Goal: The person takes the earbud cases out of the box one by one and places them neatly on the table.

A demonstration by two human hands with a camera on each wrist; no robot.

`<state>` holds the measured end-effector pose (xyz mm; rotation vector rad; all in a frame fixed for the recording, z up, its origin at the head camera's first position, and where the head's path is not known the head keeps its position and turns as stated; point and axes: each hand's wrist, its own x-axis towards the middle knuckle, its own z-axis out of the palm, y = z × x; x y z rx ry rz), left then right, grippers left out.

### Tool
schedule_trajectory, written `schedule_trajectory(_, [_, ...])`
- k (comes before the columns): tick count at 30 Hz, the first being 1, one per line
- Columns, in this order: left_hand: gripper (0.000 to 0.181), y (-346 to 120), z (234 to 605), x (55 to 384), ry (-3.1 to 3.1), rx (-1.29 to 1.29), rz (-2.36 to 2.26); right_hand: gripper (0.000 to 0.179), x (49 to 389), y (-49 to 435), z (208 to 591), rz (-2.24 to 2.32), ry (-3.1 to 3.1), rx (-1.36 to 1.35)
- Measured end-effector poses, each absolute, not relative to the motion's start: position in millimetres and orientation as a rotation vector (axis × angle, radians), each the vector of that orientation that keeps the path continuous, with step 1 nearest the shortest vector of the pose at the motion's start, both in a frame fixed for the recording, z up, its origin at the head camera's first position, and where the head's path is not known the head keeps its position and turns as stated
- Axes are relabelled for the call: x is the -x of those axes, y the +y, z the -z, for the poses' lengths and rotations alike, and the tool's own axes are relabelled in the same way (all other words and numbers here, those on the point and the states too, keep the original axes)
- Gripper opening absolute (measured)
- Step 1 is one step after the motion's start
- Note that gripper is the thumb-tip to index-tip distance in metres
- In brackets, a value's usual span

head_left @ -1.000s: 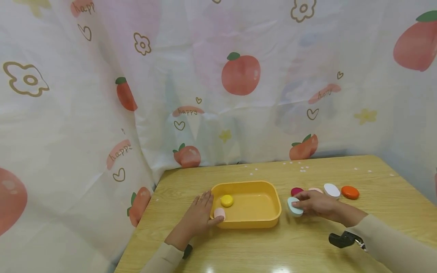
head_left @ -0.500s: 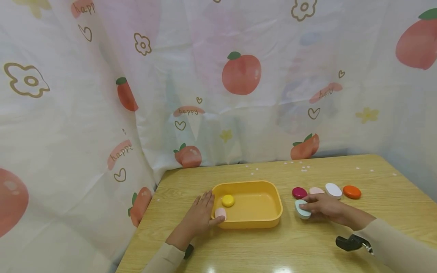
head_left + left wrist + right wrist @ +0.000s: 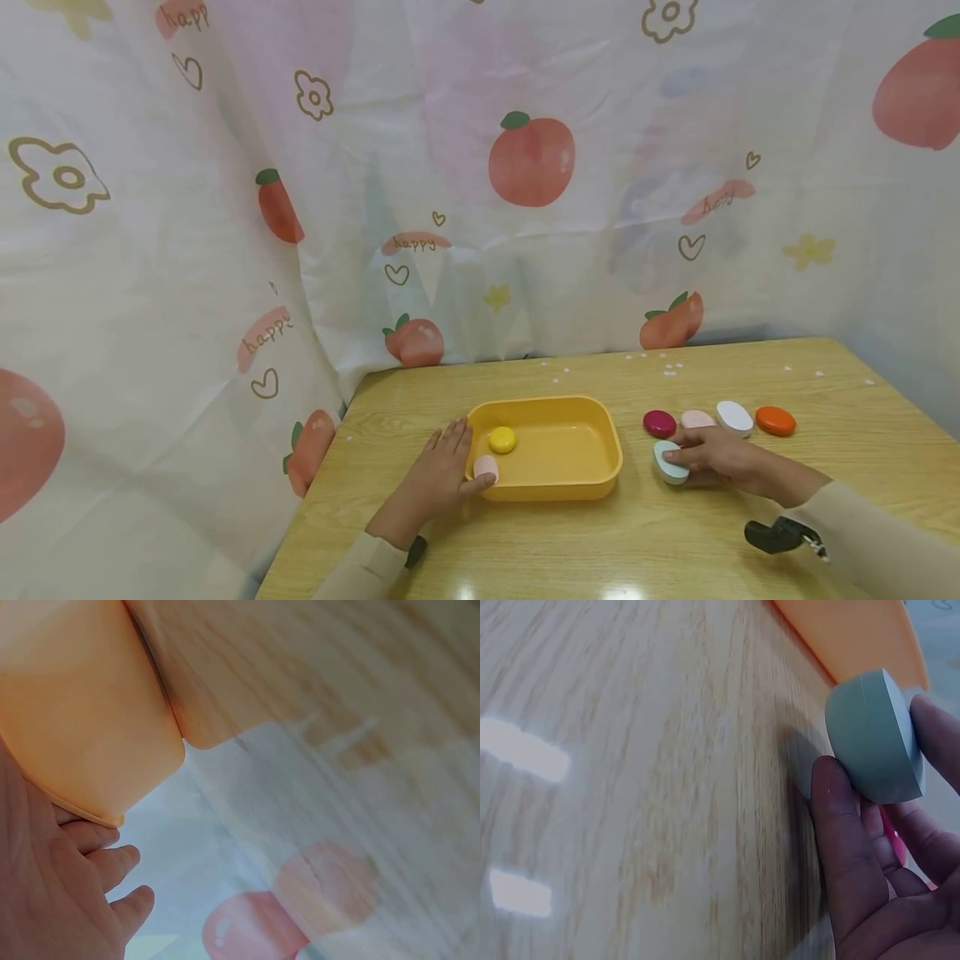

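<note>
My right hand [image 3: 726, 458] pinches a mint-green oval block [image 3: 670, 463], shaped like a bar of soap, a little above the table, right of a yellow tray [image 3: 562, 454]. In the right wrist view the mint block [image 3: 870, 739] is tilted, with a flat face and a domed side, between thumb and fingers. My left hand [image 3: 435, 485] rests on the tray's left end, its fingers extended along the rim and its thumb over the front corner. Inside the tray lie a yellow round piece [image 3: 502, 440] and a pale pink piece [image 3: 486, 468], close to that thumb.
Behind my right hand, a crimson oval [image 3: 660, 423], a pale pink oval [image 3: 697, 418], a white oval [image 3: 734, 418] and an orange oval [image 3: 776, 421] lie in a row on the wooden table [image 3: 585, 550]. A fruit-printed curtain [image 3: 465, 283] hangs behind and at left.
My right hand has moved right, away from the tray, carrying the mint block with it. The crimson oval now shows fully. My left hand stays on the tray.
</note>
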<state>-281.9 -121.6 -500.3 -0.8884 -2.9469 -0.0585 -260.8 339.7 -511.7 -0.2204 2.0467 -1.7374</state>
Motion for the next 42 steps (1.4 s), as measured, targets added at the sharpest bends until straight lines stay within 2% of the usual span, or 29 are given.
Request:
schedule_trajectory(10, [0.1,-121,499,281,-2.944,0.887,0.053,0.039,256,345,508,1.636,2.135,0.266])
schedule_trajectory(15, [0.1,-122,501,281,-2.947,0.885,0.058,0.039,255,344,505,1.593,2.186,0.29])
schedule_trajectory(26, [0.102,-121,500,281,-2.945,0.892,0.046,0.039,256,338,500,1.391,2.439,0.147])
schedule_trajectory(33, [0.102,-121,500,284,-2.948,0.889,0.045,0.033,255,334,497,1.354,2.506,0.181])
schedule_trajectory(42, [0.103,-121,501,284,-2.959,0.883,0.075,0.036,258,334,498,1.241,2.596,0.191])
